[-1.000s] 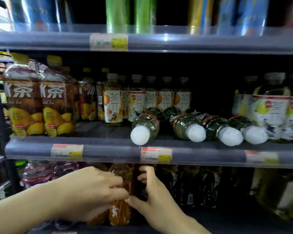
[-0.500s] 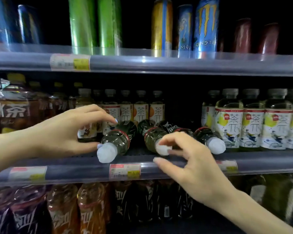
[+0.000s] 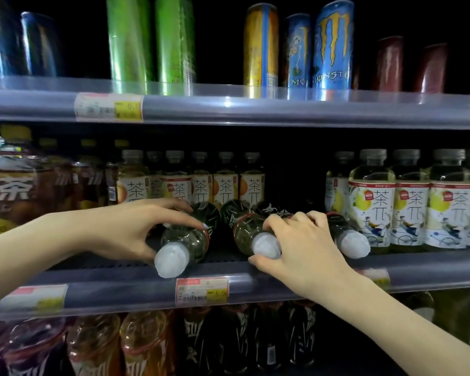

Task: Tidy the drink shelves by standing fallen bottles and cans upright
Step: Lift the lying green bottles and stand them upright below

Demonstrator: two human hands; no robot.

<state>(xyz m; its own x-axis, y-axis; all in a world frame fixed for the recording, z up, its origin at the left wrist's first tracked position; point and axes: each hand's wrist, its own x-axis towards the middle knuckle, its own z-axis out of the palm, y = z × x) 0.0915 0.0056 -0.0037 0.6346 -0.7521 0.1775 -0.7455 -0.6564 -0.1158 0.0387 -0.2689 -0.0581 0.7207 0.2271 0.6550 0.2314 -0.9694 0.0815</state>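
Note:
Several dark green tea bottles with white caps lie on their sides on the middle shelf [image 3: 136, 278], caps toward me. My left hand [image 3: 136, 229] grips the leftmost fallen bottle [image 3: 185, 240] around its shoulder, thumb below and fingers on top. My right hand [image 3: 299, 248] closes over the neck of the second fallen bottle [image 3: 247, 234], just behind its cap. A further fallen bottle [image 3: 347, 237] lies to the right, partly hidden by my right hand. Another one between them is mostly covered.
Upright tea bottles [image 3: 201, 183] stand behind the fallen ones, with more [image 3: 410, 202] to the right and brown iced-tea bottles [image 3: 11, 191] at left. Tall cans [image 3: 331, 50] fill the shelf above. Bottles [image 3: 147, 343] stand on the shelf below.
Both hands rose from the lower shelf to the middle one. In the last half second they closed onto two fallen bottles, the left on the leftmost, the right on the one beside it.

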